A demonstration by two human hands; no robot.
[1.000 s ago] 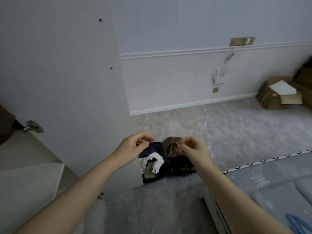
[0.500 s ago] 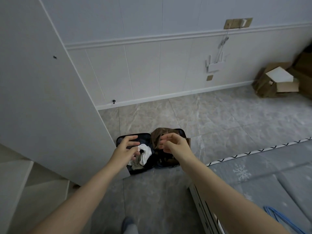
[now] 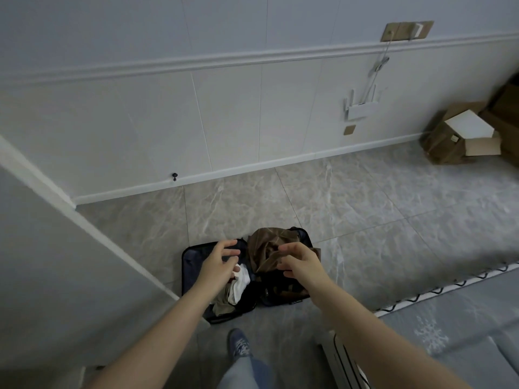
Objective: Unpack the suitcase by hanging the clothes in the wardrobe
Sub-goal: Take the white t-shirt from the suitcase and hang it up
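A dark suitcase [image 3: 187, 265] lies open on the tiled floor in front of me. A brown garment [image 3: 264, 248] is bunched in its far right half, and a white garment [image 3: 238, 284] over an olive one [image 3: 223, 303] lies in the left half. My left hand [image 3: 217, 263] hovers above the left half with its fingers spread and nothing in it. My right hand [image 3: 302, 262] hovers above the right half, fingers curled and apart, also with nothing in it. Both hands are apart from the clothes.
A white wardrobe door [image 3: 56, 248] stands open at the left, close to the suitcase. My foot in a blue shoe [image 3: 238, 345] is just behind the suitcase. A bed with a grey cover [image 3: 463, 318] is at the right. Cardboard boxes [image 3: 463, 136] lie by the far wall.
The view has swung right and down, so the wardrobe door has slid to the left and the suitcase shows more fully. Both hands have gone from pinched to spread fingers.
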